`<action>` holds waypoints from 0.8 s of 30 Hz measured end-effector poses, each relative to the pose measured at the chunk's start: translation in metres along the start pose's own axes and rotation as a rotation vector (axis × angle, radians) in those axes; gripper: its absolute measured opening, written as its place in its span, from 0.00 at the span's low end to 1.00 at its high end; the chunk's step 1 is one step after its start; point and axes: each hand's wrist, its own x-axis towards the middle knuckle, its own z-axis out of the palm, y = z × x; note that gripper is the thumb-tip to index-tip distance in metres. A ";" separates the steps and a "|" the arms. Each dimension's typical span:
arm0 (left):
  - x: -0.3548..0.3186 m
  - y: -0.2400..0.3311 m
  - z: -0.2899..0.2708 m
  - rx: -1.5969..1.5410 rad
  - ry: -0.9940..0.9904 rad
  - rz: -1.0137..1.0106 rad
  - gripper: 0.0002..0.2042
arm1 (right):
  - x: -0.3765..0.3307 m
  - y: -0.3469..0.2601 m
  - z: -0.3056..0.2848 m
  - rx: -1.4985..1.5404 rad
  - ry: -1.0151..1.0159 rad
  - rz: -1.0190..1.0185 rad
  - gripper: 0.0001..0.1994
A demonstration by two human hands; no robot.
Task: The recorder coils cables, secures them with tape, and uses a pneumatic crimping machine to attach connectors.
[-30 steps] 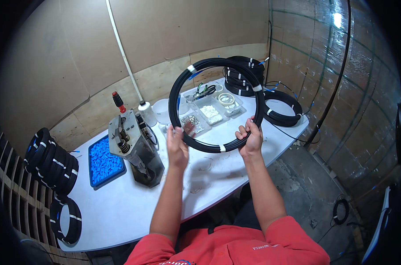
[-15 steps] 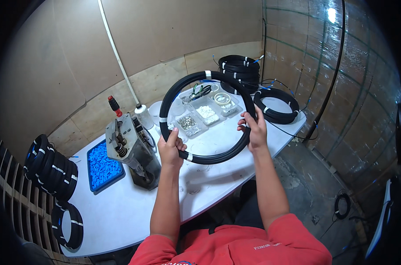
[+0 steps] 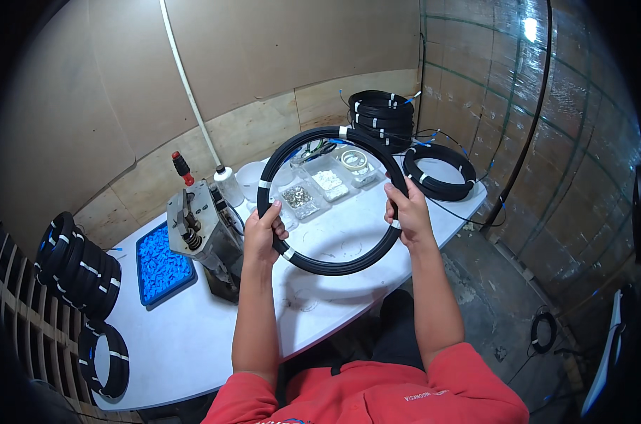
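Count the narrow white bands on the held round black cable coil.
4 visible on the coil: a top band, a left band above the left hand, a lower-left band beside it, and a right band beside the right hand. The hands may hide others.

shirt [image 3: 348,389]: red | sleeves [image 3: 469,371]: short, red | chest lettering [image 3: 428,395]: white, small | trousers [image 3: 394,328]: dark | forearms [image 3: 439,304]: bare
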 end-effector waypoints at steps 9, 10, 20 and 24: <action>-0.012 0.014 0.011 0.151 -0.034 0.167 0.10 | 0.016 0.025 -0.013 0.138 -0.020 0.157 0.11; -0.011 0.015 0.011 0.166 -0.036 0.174 0.10 | 0.016 0.025 -0.013 0.156 -0.040 0.177 0.11; -0.001 0.015 -0.001 0.152 -0.053 0.107 0.11 | 0.005 0.018 -0.007 0.180 -0.058 0.166 0.12; -0.002 0.017 0.003 0.149 -0.067 0.107 0.10 | 0.005 0.018 -0.009 0.216 -0.056 0.164 0.12</action>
